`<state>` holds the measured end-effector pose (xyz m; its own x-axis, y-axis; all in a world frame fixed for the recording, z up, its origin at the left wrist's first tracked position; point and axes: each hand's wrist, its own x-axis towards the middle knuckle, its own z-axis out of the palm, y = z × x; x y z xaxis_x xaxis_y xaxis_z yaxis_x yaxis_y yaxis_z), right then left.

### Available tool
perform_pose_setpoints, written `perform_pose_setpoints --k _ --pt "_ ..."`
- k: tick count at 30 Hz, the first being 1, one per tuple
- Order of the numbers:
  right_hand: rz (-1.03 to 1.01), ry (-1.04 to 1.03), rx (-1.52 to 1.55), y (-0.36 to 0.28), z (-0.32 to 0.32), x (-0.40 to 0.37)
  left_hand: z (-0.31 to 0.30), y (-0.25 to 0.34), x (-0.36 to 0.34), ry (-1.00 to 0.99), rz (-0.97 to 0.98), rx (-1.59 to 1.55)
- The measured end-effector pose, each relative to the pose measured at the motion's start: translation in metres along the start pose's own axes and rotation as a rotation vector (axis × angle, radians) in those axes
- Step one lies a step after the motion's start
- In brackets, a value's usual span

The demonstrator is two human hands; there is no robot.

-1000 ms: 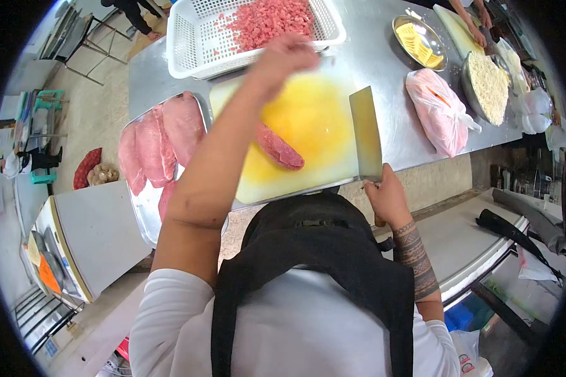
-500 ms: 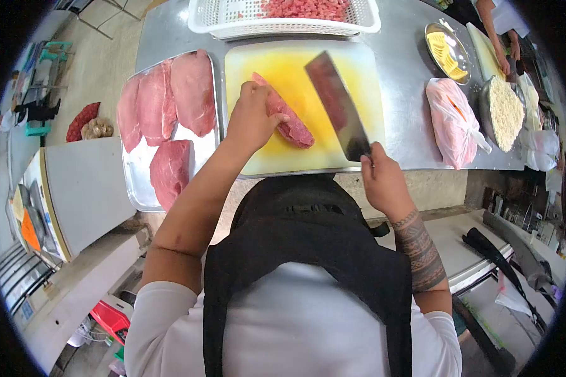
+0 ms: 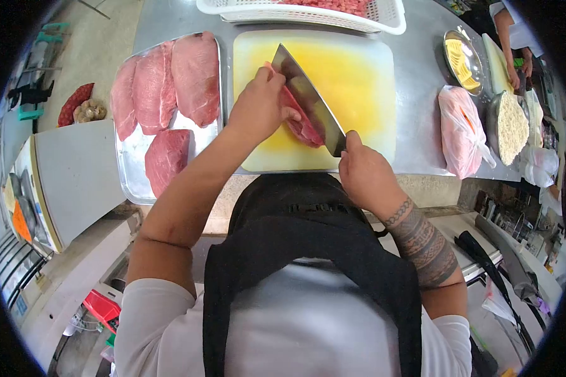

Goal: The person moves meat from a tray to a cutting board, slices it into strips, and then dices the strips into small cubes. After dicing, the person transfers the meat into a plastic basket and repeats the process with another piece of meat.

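A long strip of raw meat (image 3: 305, 131) lies slantwise on the yellow-stained cutting board (image 3: 365, 81). My left hand (image 3: 262, 105) presses on it from the left, fingers bent over its upper part and thumb along its side. In my right hand (image 3: 369, 168) is the handle of a cleaver (image 3: 308, 94), mostly covered by the fingers. Its broad blade lies along the meat's right side, parallel to the strip; whether the edge has entered the meat cannot be made out.
Left of the board, a metal tray (image 3: 129, 179) bears several large raw meat pieces (image 3: 196, 78). Beyond it stands a white perforated basket (image 3: 333, 22) of diced meat. On the right are a tied plastic bag (image 3: 462, 132), a plate of yellow slices (image 3: 462, 60) and a bowl of pale crumbs (image 3: 511, 129). Another person's hands (image 3: 521, 72) are at far right.
The cleaver has moved left from the board's right side to lie against the meat strip. My right hand has shifted slightly left and upward with it. My left hand stays on the meat.
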<state>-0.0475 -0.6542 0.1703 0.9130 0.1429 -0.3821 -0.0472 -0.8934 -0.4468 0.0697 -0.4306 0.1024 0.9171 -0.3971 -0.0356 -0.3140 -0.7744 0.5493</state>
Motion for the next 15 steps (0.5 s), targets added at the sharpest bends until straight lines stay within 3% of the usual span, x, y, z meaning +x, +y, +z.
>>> perform_pose_setpoints --k 15 --pt "-0.073 0.055 -0.056 -0.044 0.033 0.104 0.015 -0.017 -0.003 0.070 0.063 -0.074"
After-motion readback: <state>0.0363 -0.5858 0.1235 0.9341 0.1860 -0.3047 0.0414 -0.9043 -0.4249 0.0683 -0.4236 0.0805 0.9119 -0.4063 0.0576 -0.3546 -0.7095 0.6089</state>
